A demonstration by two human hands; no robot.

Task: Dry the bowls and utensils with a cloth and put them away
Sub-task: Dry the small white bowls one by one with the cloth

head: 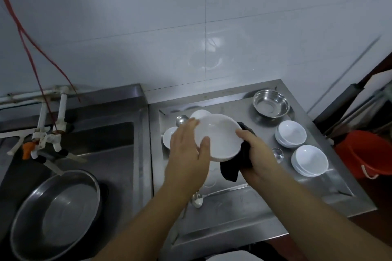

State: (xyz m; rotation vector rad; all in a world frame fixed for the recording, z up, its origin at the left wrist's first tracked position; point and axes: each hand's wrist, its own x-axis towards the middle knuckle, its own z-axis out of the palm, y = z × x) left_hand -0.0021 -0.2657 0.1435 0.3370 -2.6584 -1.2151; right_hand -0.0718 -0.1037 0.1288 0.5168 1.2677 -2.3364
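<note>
Head view, quick pass.

**Q:** What have you got hold of?

**Me:** White dish (218,136), up off the steel counter (265,207), tilted toward me. My left hand (188,146) has it by the left rim, thumb curled over the edge, fingers spread behind. My right hand (257,154) is bunched round the dark cloth (235,167) and presses it to the dish's right rim, thumb on the lip. Both hands closed on something, nothing loose.

**Q:** Where's everything else, relative to the dish?

**Me:** Two stacks of small white bowls (291,133) to its right on the counter, second stack (310,160) nearer me. Steel bowl (271,103) beyond and right. More white bowls (169,136) partly hidden behind its left edge, a ladle (182,120) there too. A spoon (197,198) lies below it, near my left forearm. Sink with a big steel pan (57,207) well to the left.

**Q:** Step?

**Me:** Drying, I'd judge. Plenty not yet put away.

**Q:** Risks?

**Me:** Wet glazed rim, thin grip on the left; if I rub hard with the cloth the dish could twist out and drop onto the bowls beneath it, maybe chip them. Cloth tail hangs low too and could snag the spoon. Can't tell how wet the dish is.
</note>
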